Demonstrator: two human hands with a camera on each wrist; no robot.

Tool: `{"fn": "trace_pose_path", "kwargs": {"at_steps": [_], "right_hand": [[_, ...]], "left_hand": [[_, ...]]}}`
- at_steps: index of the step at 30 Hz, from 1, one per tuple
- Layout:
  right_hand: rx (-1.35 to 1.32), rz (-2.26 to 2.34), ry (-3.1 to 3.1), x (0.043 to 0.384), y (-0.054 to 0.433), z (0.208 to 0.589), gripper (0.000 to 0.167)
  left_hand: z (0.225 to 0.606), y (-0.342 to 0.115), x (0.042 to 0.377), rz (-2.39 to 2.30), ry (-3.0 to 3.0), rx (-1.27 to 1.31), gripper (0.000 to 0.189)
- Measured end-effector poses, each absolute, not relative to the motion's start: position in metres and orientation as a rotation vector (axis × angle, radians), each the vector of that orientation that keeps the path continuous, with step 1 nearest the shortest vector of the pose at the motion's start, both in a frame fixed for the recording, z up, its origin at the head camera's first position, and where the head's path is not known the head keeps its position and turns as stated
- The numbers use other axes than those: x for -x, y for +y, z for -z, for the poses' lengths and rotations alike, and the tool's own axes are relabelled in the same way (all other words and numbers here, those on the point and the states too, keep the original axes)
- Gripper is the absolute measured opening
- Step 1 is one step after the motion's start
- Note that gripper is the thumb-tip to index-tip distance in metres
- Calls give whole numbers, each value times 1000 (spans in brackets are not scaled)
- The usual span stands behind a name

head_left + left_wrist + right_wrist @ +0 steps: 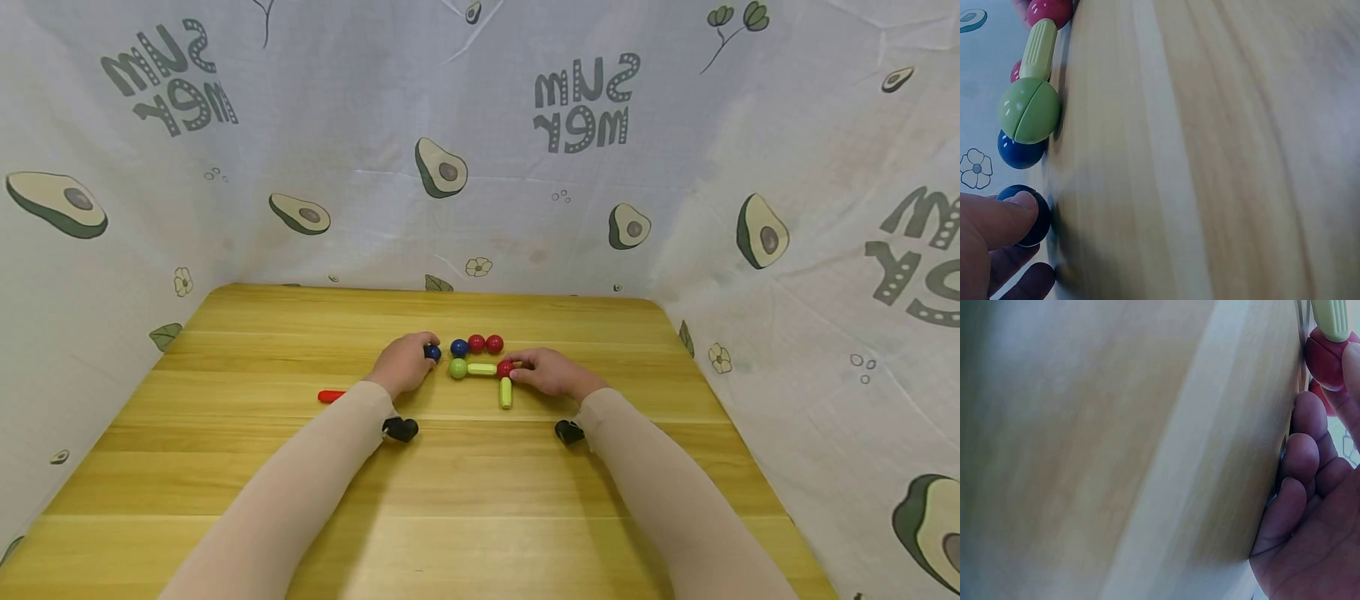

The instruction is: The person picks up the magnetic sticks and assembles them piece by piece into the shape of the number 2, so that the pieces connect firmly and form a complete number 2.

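Note:
In the head view my left hand holds a dark blue ball. The left wrist view shows the thumb on that blue ball, low over the table. My right hand pinches a red ball between thumb and finger, its other fingers curled near the tabletop in the right wrist view. A yellow-green rod runs from this red ball to a light green ball. Another yellow-green rod extends from the red ball toward me.
Just behind the joined pieces, a second blue ball and two red balls lie in a row. A red rod pokes out beside the left forearm. Printed cloth borders the wooden table at the back and sides.

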State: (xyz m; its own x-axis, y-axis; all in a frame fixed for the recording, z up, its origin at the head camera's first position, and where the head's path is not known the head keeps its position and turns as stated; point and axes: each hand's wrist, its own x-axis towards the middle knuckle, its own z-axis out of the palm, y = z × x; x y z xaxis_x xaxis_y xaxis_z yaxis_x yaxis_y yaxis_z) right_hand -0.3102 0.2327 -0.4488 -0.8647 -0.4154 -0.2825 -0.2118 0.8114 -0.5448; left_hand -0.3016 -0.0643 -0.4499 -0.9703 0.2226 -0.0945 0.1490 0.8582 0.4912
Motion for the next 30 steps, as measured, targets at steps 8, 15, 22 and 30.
{"fn": "trace_pose_path", "kwargs": {"at_steps": [8, 15, 22, 30], "right_hand": [[467, 719, 2602, 311, 232, 450, 47], [464, 706, 2608, 310, 232, 451, 47], [464, 714, 2604, 310, 232, 451, 47], [458, 715, 2610, 310, 232, 450, 48]], "left_hand": [[449, -66, 300, -743, 2869, -287, 39], [449, -69, 298, -744, 2851, -272, 39], [451, -72, 295, -744, 2848, -296, 39], [449, -74, 288, -777, 2840, -332, 39]]}}
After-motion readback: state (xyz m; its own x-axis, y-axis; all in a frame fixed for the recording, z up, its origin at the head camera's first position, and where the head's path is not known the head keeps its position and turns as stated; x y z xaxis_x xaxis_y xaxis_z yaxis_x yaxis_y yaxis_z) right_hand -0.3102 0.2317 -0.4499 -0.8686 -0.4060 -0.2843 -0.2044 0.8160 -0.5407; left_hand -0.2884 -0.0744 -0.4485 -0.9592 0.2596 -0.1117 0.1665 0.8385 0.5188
